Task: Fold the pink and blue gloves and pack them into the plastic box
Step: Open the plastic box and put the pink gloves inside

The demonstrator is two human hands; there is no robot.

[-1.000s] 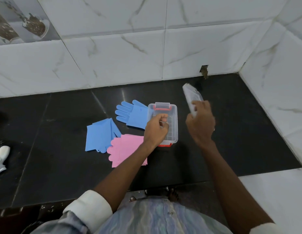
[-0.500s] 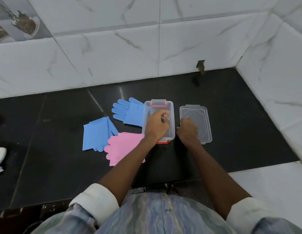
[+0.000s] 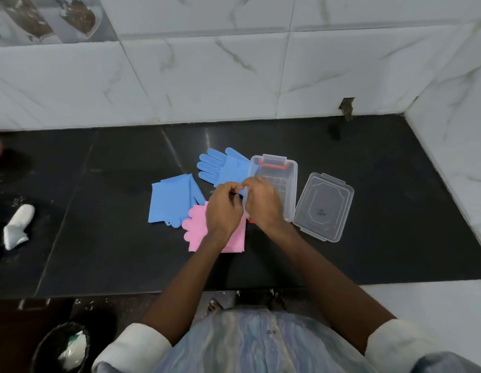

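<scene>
A black stone counter point(image 3: 368, 162) carries everything. Beneath the hands point(image 3: 244, 203) lies a pink glove point(image 3: 196, 232); left of them a folded blue glove point(image 3: 172, 200), beyond them a flat blue glove point(image 3: 223, 165). The open plastic box point(image 3: 285, 179) sits under the right hand, its lid point(image 3: 324, 207) further right, a white cloth point(image 3: 17, 227) far left.

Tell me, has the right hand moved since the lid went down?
Yes. The right hand left the lid and crossed leftward over the plastic box, meeting the left hand at the blue glove.
</scene>
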